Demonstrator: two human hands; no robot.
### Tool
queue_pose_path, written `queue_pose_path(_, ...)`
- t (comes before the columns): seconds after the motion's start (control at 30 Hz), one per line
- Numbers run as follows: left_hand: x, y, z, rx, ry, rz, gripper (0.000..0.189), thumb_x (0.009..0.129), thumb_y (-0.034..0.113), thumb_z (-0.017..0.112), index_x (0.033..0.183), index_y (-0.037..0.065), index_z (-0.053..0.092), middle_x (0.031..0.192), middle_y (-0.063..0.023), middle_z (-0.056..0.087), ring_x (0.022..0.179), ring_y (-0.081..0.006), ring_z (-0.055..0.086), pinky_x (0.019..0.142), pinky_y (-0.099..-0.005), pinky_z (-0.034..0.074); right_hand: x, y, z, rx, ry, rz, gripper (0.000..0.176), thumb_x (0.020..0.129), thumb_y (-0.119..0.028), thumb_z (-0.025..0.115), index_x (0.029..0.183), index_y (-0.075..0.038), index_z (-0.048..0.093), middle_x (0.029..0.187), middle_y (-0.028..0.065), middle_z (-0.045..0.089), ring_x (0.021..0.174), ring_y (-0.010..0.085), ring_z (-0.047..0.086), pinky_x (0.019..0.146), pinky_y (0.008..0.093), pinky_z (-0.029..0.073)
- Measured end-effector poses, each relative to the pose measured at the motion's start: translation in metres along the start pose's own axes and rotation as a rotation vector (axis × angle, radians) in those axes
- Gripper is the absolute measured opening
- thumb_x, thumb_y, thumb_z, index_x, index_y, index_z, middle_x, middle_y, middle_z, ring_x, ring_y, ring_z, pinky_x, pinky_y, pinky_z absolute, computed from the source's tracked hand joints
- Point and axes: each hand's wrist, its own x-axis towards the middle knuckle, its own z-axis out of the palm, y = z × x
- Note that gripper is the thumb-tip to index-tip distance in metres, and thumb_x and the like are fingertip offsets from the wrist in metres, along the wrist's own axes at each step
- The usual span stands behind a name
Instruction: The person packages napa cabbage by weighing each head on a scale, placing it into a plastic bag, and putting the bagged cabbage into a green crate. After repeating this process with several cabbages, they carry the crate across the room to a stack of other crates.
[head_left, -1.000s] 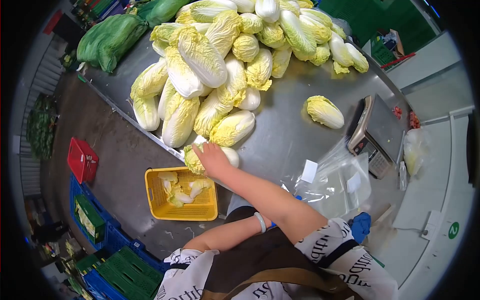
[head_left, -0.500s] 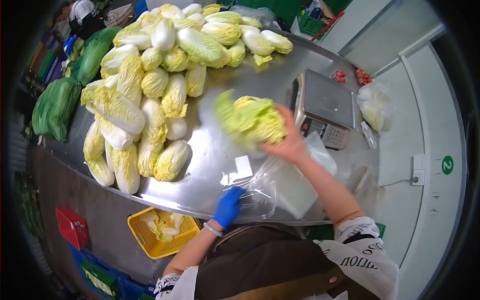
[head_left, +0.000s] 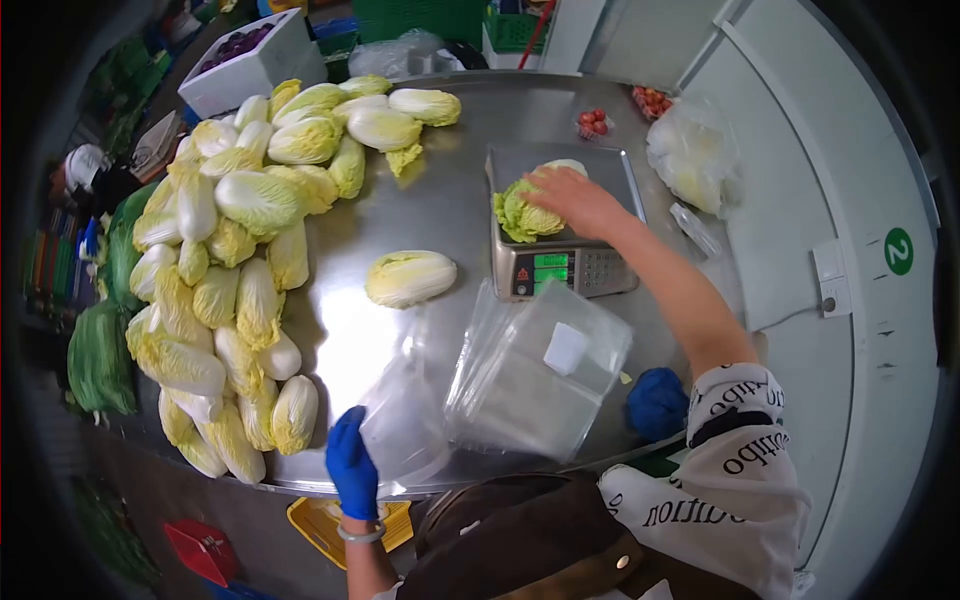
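Nearest: my left hand (head_left: 352,465), blue-gloved, over the table's near edge. Fingers together, loosely bent; beside a spread of clear film (head_left: 405,425), though I can't tell if that grip pinches any. Below the edge, part of a yellow crate (head_left: 398,522).

On the table (head_left: 450,210), right of the film: flat clear bags (head_left: 520,400) near the near edge, a white slip (head_left: 566,348) on top. Blue bundle (head_left: 657,403) by the near right corner.

Mid-table, one loose cabbage (head_left: 410,278), lying on its side, apart from the heap.

Beyond the bags, toward the right edge: the scale (head_left: 603,168), display lit green, figures unreadable. A leafy cabbage (head_left: 522,215) lies on its pan under my bare right hand (head_left: 578,203). That grip is part open, fingers curved over the cabbage's upper side; pressure can't be told. Step in hand, I judge: settling it on the pan. Freeing it would call for an even lift of the fingers, no sideways nudge.

Cabbage heap (head_left: 265,200) down the left edge, reaching the far one. Tomatoes (head_left: 592,124) near the far right corner.
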Motion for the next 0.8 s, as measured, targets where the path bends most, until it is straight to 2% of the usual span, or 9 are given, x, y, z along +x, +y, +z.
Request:
queue_pose_path(0.07,0.004,-0.007,-0.017,0.087,0.042,0.004,0.032,0.088,-0.008,0.046,0.115,-0.001,0.062,0.113,-0.0159,0.063,0.108,-0.0290,0.059,0.095,-0.0363,0.044,-0.014,0.004,-0.020,0.232,0.124,0.269,0.053,0.078,-0.005,0.059,0.130,-0.015,0.050,0.132,0.0104,0.052,0.126,0.0300,0.045,0.106,0.0406,0.036)
queue_pose_path(0.13,0.018,0.014,-0.036,0.035,0.160,-0.130,0.028,0.090,-0.006,0.048,0.114,-0.005,0.061,0.116,-0.0164,0.062,0.108,-0.0281,0.058,0.095,-0.0361,0.043,-0.054,0.011,-0.026,0.399,0.366,0.587,0.052,0.079,-0.005,0.060,0.129,-0.012,0.051,0.130,0.0115,0.053,0.122,0.0290,0.049,0.103,0.0390,0.039)
queue_pose_path(0.17,0.021,0.018,-0.044,0.133,0.219,-0.094,0.027,0.090,-0.006,0.049,0.114,-0.006,0.060,0.117,-0.0163,0.062,0.108,-0.0284,0.059,0.095,-0.0363,0.044,-0.081,0.012,-0.029,0.473,0.492,0.755,0.051,0.079,-0.005,0.061,0.128,-0.011,0.051,0.130,0.0121,0.054,0.120,0.0284,0.051,0.102,0.0381,0.041)
queue_pose_path(0.27,0.030,0.022,-0.050,0.307,0.274,0.016,0.026,0.088,-0.005,0.052,0.113,-0.007,0.060,0.119,-0.0184,0.060,0.107,-0.0321,0.059,0.093,-0.0380,0.045,-0.160,0.016,0.012,0.854,0.520,1.189,0.046,0.082,-0.009,0.063,0.126,-0.006,0.050,0.126,0.0138,0.055,0.110,0.0239,0.058,0.095,0.0336,0.044)
queue_pose_path(0.37,0.036,0.026,-0.032,0.383,0.198,0.114,0.026,0.086,-0.005,0.055,0.112,-0.007,0.060,0.119,-0.0213,0.059,0.106,-0.0360,0.059,0.091,-0.0394,0.046,-0.185,-0.009,0.021,0.942,0.610,1.338,0.043,0.086,-0.012,0.062,0.126,-0.003,0.048,0.124,0.0153,0.055,0.103,0.0202,0.059,0.091,0.0313,0.045)
queue_pose_path(0.4,0.041,0.033,-0.022,0.434,0.130,0.221,0.029,0.085,-0.005,0.056,0.114,-0.004,0.060,0.119,-0.0202,0.060,0.103,-0.0358,0.059,0.088,-0.0398,0.046,-0.184,-0.015,0.021,0.939,0.616,1.340,0.045,0.086,-0.013,0.063,0.127,-0.003,0.047,0.124,0.0153,0.055,0.102,0.0201,0.059,0.090,0.0314,0.045)
queue_pose_path(0.53,0.040,0.021,0.013,0.488,-0.045,0.310,0.037,0.084,-0.001,0.058,0.121,0.002,0.058,0.122,-0.0153,0.060,0.097,-0.0327,0.059,0.084,-0.0394,0.045,-0.146,-0.033,0.008,0.982,0.659,1.361,0.049,0.087,-0.019,0.063,0.130,-0.003,0.044,0.125,0.0150,0.053,0.102,0.0198,0.058,0.089,0.0318,0.045)
queue_pose_path(0.67,0.026,-0.003,0.039,0.481,-0.160,0.274,0.037,0.082,0.001,0.060,0.119,0.003,0.058,0.122,-0.0142,0.059,0.091,-0.0323,0.058,0.080,-0.0402,0.045,-0.114,-0.025,0.012,1.068,0.632,1.388,0.059,0.087,-0.031,0.065,0.133,-0.002,0.041,0.127,0.0156,0.052,0.109,0.0198,0.054,0.089,0.0319,0.044)
queue_pose_path(0.8,-0.002,-0.040,0.063,0.434,-0.260,0.267,0.036,0.082,0.004,0.060,0.118,0.004,0.058,0.122,-0.0140,0.059,0.087,-0.0329,0.058,0.074,-0.0418,0.045,-0.068,-0.016,0.021,1.234,0.497,1.581,0.078,0.080,-0.041,0.072,0.135,0.002,0.037,0.128,0.0188,0.050,0.114,0.0231,0.052,0.089,0.0330,0.045)
